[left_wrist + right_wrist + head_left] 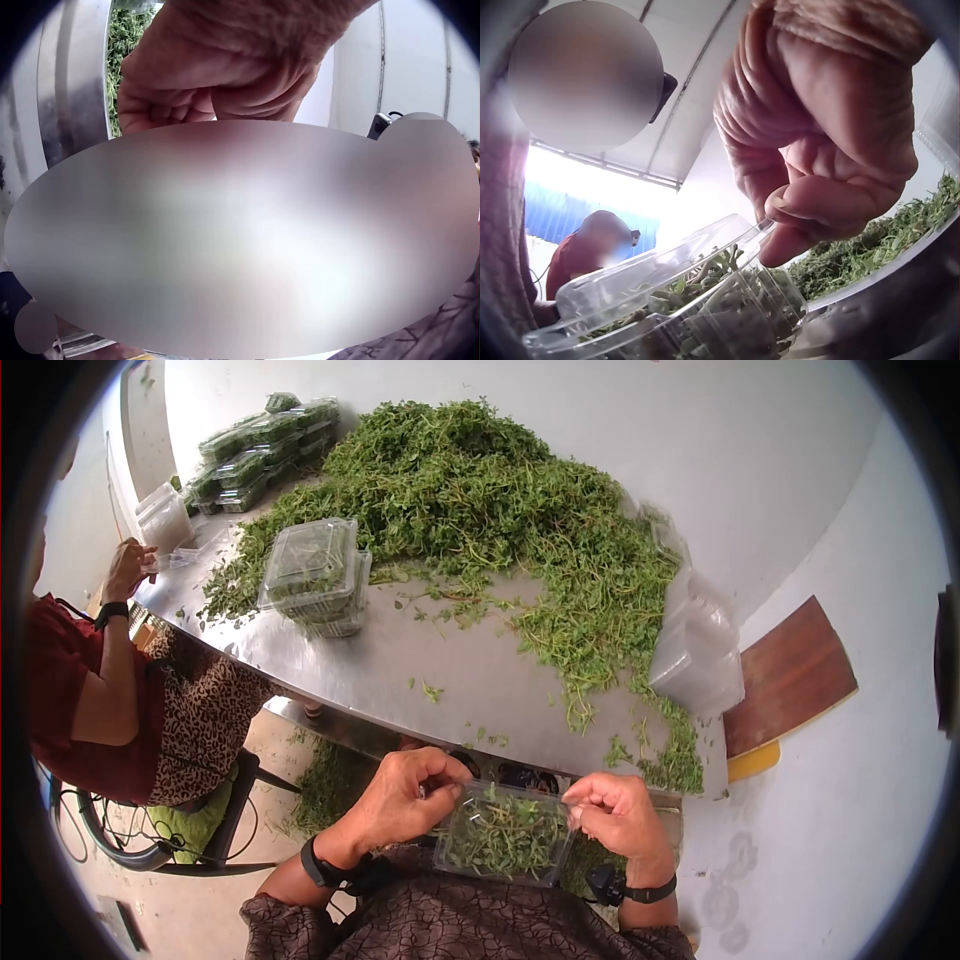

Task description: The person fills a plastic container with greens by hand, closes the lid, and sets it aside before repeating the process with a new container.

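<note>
A clear plastic clamshell box [505,835] filled with green leafy sprigs is held over the person's lap, in front of the table's near edge. The left hand [415,795] grips its upper left corner with curled fingers. In the left wrist view a large blur covers what lies below the left hand [217,67]. At the opposite corner, the right hand [615,815] pinches the rim between thumb and fingers. Seen from the right wrist, the lid [660,262] lies over the greens at a slant, with the right hand [825,142] at its edge.
A large heap of leafy greens [450,490] covers the back of the metal table [400,660]. Filled boxes [315,570] are stacked at left centre, more [260,455] behind. Empty containers [700,650] stand right. Another person [100,690] sits at the left.
</note>
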### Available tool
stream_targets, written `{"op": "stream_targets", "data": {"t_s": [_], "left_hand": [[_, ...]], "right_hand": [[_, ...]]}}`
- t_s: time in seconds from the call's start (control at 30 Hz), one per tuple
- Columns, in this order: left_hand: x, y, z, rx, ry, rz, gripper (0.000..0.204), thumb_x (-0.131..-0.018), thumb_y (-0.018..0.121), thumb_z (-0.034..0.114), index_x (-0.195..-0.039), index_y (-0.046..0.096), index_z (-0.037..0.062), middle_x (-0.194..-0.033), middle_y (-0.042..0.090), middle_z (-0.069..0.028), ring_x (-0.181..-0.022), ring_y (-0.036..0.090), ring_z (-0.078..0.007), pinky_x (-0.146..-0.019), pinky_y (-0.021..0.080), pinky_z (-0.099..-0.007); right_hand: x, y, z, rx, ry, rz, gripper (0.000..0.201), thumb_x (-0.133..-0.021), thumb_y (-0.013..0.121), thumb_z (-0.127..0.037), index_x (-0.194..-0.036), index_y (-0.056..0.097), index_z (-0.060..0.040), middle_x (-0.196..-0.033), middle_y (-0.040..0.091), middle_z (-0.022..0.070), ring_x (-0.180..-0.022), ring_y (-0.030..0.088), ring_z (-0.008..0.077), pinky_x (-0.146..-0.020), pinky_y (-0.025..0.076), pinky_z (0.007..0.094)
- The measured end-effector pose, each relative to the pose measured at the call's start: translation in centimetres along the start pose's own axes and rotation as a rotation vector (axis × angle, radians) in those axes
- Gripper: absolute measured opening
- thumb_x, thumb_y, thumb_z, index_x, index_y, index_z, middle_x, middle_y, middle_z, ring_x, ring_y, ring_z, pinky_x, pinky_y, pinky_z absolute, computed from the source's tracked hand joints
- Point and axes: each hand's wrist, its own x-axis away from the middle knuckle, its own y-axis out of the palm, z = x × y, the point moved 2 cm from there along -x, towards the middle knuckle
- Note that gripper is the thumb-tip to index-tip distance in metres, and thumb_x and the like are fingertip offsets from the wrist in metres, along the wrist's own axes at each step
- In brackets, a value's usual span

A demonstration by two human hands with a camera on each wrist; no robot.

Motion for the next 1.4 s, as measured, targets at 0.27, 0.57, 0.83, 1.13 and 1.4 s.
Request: {"op": "stream_targets", "data": {"t_s": [0.27, 0.57, 0.83, 1.13, 1.4], "left_hand": [[0.0, -0.1, -0.1, -0.017, -0.018, -0.065, 0.022, -0.077, 0.059, 0.004, -0.096, 0.067, -0.002, -0.072, 0.064, -0.0078, -0.064, 0.06, -0.0134, -0.06, 0.048, -0.0267], [0.1, -0.1, 0.3, -0.135, 0.122, -0.033, 0.013, -0.078, 0.057, -0.001, -0.09, 0.062, -0.0041, -0.074, 0.064, -0.0074, -0.063, 0.06, -0.0108, -0.057, 0.048, -0.0259], [0.0, -0.1, 0.0, -0.059, 0.029, -0.031, 0.015, -0.075, 0.061, 0.001, -0.089, 0.063, -0.0022, -0.072, 0.065, -0.0099, -0.064, 0.063, -0.0168, -0.06, 0.049, -0.0292], [-0.2, 0.1, 0.1, -0.115, 0.117, -0.006, 0.012, -0.075, 0.06, 0.001, -0.086, 0.061, -0.002, -0.071, 0.064, -0.0085, -0.063, 0.061, -0.0158, -0.058, 0.048, -0.0286], [-0.5, 0.3, 0.1, -0.147, 0.203, 0.032, 0.011, -0.074, 0.057, -0.002, -0.085, 0.059, -0.0015, -0.069, 0.062, -0.0076, -0.062, 0.059, -0.0126, -0.056, 0.046, -0.0271]], "right_hand": [[-0.1, 0.4, 0.3, -0.018, 0.035, -0.002, 0.013, -0.081, 0.059, 0.004, -0.093, 0.063, 0.0066, -0.069, 0.064, 0.0032, -0.063, 0.057, 0.0052, -0.056, 0.044, 0.0213], [-0.2, 0.4, 0.3, 0.138, 0.0, 0.025, 0.017, -0.078, 0.059, 0.004, -0.094, 0.063, 0.007, -0.067, 0.065, 0.0032, -0.062, 0.058, 0.0052, -0.055, 0.045, 0.0215], [0.2, 0.0, -0.3, -0.007, 0.052, -0.031, 0.016, -0.081, 0.058, 0.003, -0.096, 0.064, 0.007, -0.07, 0.067, 0.006, -0.065, 0.061, 0.0073, -0.058, 0.047, 0.0217], [-0.2, 0.2, 0.3, 0.035, -0.027, 0.004, 0.012, -0.081, 0.058, 0.006, -0.091, 0.065, 0.0049, -0.07, 0.067, 0.0064, -0.059, 0.059, 0.0061, -0.051, 0.045, 0.0195], [-0.5, 0.2, 0.3, 0.084, -0.016, 0.032, 0.013, -0.079, 0.058, 0.007, -0.089, 0.065, 0.0044, -0.069, 0.066, 0.0066, -0.061, 0.061, 0.0078, -0.053, 0.046, 0.0211]]}}
